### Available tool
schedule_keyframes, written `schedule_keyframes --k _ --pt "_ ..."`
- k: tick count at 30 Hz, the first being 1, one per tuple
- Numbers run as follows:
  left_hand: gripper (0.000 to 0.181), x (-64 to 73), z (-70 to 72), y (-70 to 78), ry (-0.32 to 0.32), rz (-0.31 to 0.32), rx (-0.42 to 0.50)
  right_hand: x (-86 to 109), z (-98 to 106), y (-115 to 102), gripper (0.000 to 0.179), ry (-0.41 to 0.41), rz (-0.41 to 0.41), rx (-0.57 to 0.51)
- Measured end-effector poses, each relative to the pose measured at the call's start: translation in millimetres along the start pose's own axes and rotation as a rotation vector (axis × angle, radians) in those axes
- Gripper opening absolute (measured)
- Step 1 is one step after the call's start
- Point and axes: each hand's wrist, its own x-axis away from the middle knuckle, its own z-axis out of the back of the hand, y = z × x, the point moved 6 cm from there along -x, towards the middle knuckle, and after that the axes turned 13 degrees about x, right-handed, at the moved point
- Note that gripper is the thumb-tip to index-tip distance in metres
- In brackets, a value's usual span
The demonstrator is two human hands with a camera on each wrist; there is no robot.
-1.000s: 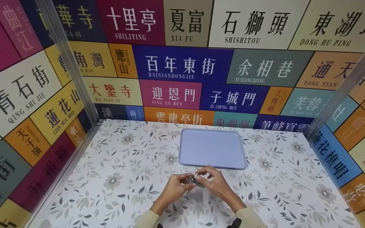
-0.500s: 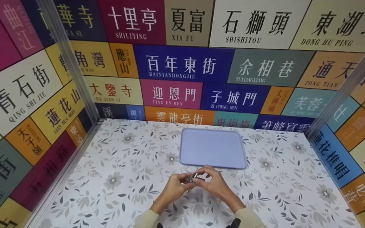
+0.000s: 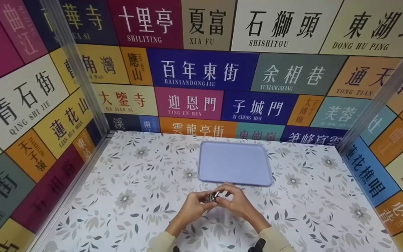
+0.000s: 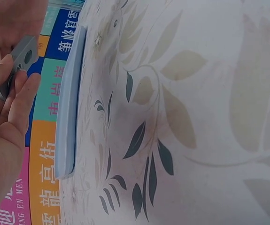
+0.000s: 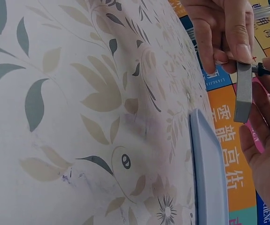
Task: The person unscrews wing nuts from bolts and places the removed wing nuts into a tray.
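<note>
Both hands meet over the table, just in front of the tray. My left hand grips a small grey metal block between thumb and fingers. A round hole shows in the block's end in the left wrist view. Against the block's side sits a small screw with a dark head and a threaded shank. The fingers of my right hand pinch at this screw, as the right wrist view shows. Fingers cover much of both pieces in the head view, where only a shiny bit is visible between the hands.
A shallow lavender-blue tray lies on the floral-patterned table beyond the hands. Walls with coloured lettered panels enclose the table at the back and both sides. Clear strips stand at the back corners.
The right fingers have shifted slightly at the held pieces. A grey end that stuck out below the right thumb is now hidden in the head view. The left hand stays nearly still.
</note>
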Motion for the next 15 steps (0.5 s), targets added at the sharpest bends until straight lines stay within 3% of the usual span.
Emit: schedule_keyframes --k 8,15 --pt "0.033 0.1 -0.5 -1.6 -0.006 0.006 0.020 -5.3 -10 24 0.031 0.059 0.084 0.030" --pt "0.032 1.7 -3.4 -1.7 -0.027 0.010 0.037 -5.2 -9 15 0.027 0.032 0.090 0.003"
